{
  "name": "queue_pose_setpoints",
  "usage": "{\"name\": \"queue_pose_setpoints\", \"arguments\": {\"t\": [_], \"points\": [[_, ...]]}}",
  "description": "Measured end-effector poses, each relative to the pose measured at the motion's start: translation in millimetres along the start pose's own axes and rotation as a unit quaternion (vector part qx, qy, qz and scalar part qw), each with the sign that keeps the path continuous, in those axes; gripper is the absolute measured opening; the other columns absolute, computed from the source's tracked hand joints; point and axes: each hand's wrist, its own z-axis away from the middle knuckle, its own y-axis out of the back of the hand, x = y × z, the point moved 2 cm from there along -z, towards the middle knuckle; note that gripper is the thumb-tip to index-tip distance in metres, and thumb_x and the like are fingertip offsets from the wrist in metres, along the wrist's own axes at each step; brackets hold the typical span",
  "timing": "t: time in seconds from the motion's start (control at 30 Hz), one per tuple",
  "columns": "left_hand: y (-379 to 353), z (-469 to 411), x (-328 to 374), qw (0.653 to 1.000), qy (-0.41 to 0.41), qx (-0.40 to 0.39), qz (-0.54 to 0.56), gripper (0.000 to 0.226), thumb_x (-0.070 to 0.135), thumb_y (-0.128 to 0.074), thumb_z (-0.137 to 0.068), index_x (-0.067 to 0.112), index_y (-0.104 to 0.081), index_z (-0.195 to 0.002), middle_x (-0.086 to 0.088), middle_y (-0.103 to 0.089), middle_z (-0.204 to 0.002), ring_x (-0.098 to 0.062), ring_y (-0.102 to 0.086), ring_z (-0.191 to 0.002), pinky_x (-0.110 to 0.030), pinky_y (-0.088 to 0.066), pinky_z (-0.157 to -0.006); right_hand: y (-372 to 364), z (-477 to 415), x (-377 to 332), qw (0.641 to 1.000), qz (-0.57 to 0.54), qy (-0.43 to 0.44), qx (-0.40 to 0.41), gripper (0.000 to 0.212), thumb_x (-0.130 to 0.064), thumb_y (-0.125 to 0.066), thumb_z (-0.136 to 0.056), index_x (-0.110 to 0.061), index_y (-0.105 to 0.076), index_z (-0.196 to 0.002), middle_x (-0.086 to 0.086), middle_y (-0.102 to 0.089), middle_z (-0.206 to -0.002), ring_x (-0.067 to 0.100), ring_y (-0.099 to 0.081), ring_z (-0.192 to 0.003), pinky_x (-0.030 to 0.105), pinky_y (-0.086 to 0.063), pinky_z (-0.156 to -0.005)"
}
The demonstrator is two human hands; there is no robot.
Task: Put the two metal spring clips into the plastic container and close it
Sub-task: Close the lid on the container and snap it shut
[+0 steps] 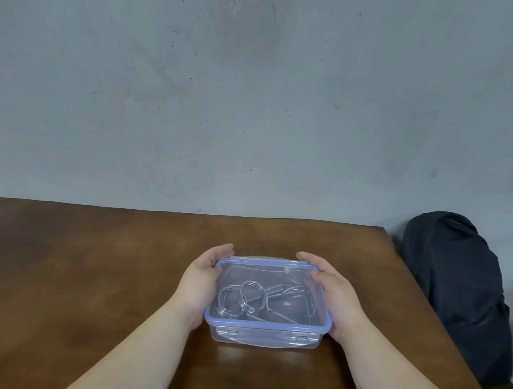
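Observation:
A clear plastic container [264,337] with a blue-rimmed transparent lid [261,267] stands on the wooden table. The lid lies on top of it. Through the lid I see two metal spring clips [252,299] lying inside, one with round wire loops at the left, the other stretching to the right. My left hand [199,282] presses against the container's left side, fingers curled around the far left corner. My right hand [337,297] cups the right side in the same way. The front lid flap [264,334] hangs down over the near wall.
The brown wooden table [87,272] runs back to a grey concrete wall [257,101]. A black bag [457,289] sits beyond the table's right edge.

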Motion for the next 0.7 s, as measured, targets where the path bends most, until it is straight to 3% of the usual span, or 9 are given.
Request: {"name": "queue_pose_setpoints", "arguments": {"t": [0.03,0.1,0.13,0.17,0.23,0.3,0.4,0.57,0.7], "points": [[1,-1,-2,0.999,-0.011,-0.007,-0.041,0.04,-0.002,-0.05,-0.097,0.024,-0.064,-0.125,-0.004,-0.07,-0.119,-0.024,-0.072,-0.099,-0.036,-0.059,-0.074,1,-1,0,0.999,0.04,0.007,-0.003,0.041,-0.006,-0.042,-0.101,-0.024,-0.07,-0.123,0.011,-0.074,-0.121,0.033,-0.07,-0.109,0.049,-0.055,-0.094],[3,-2,3,0.964,-0.095,-0.048,-0.243,0.04,0.004,-0.051,-0.098,0.033,-0.063,-0.123,0.001,-0.058,-0.141,-0.02,-0.055,-0.128,-0.033,-0.045,-0.102,6,-2,-9,0.969,0.234,0.076,-0.016,0.038,-0.012,-0.041,-0.106,-0.03,-0.065,-0.129,-0.004,-0.057,-0.147,0.02,-0.05,-0.137,0.043,-0.038,-0.115],[2,0,6,0.917,-0.145,-0.087,-0.362,0.04,0.012,-0.052,-0.098,0.037,-0.058,-0.129,0.005,-0.042,-0.154,-0.015,-0.031,-0.144,-0.031,-0.029,-0.114,6,0,-17,0.92,0.368,0.129,-0.039,0.035,-0.02,-0.042,-0.107,-0.032,-0.058,-0.136,-0.011,-0.041,-0.157,0.013,-0.028,-0.149,0.04,-0.024,-0.123],[0,1,10,0.862,-0.176,-0.136,-0.455,0.044,0.028,-0.055,-0.098,0.034,-0.048,-0.141,0.009,-0.024,-0.161,-0.01,-0.008,-0.15,-0.032,-0.014,-0.119,3,3,-25,0.848,0.496,0.167,-0.083,0.04,-0.033,-0.043,-0.107,-0.029,-0.047,-0.146,-0.015,-0.025,-0.162,0.006,-0.008,-0.153,0.039,-0.011,-0.126],[-3,5,16,0.756,-0.177,-0.207,-0.595,0.093,0.073,-0.052,-0.082,0.027,-0.019,-0.156,0.016,0.004,-0.162,-0.004,0.018,-0.148,-0.037,-0.003,-0.121,-3,9,-36,0.698,0.672,0.166,-0.182,0.083,-0.065,-0.046,-0.095,-0.023,-0.016,-0.159,-0.019,-0.002,-0.163,0.002,0.015,-0.151,0.038,0.001,-0.126],[-5,11,24,0.678,-0.152,-0.251,-0.674,0.133,0.093,-0.051,-0.059,0.022,0.004,-0.158,0.015,0.021,-0.159,-0.006,0.026,-0.145,-0.04,0.001,-0.123,-11,18,-44,0.608,0.75,0.118,-0.233,0.123,-0.087,-0.051,-0.074,-0.02,0.007,-0.16,-0.016,0.011,-0.164,0.006,0.024,-0.149,0.041,0.007,-0.125],[-9,19,33,0.629,-0.116,-0.277,-0.717,0.146,0.087,-0.066,-0.053,0.021,0.016,-0.155,0.008,0.025,-0.163,-0.01,0.026,-0.146,-0.044,-0.002,-0.123,-20,26,-49,0.564,0.783,0.057,-0.255,0.141,-0.088,-0.063,-0.063,-0.022,0.02,-0.156,-0.006,0.023,-0.167,0.012,0.028,-0.149,0.045,0.008,-0.124],[-21,32,39,0.584,-0.121,-0.259,-0.76,0.136,0.067,-0.072,-0.062,0.02,0.013,-0.155,-0.002,0.009,-0.166,-0.019,0.013,-0.149,-0.044,-0.018,-0.121,-35,36,-44,0.518,0.823,0.059,-0.224,0.133,-0.065,-0.073,-0.066,-0.027,0.019,-0.156,0.006,0.011,-0.168,0.027,0.012,-0.153,0.047,-0.009,-0.123],[-24,34,40,0.58,-0.132,-0.247,-0.765,0.13,0.062,-0.071,-0.062,0.023,0.01,-0.156,-0.006,0.0,-0.164,-0.024,0.002,-0.148,-0.045,-0.027,-0.117,-38,38,-42,0.529,0.818,0.085,-0.207,0.126,-0.057,-0.073,-0.066,-0.03,0.01,-0.157,0.008,0.002,-0.168,0.028,0.002,-0.152,0.047,-0.017,-0.121]]}}
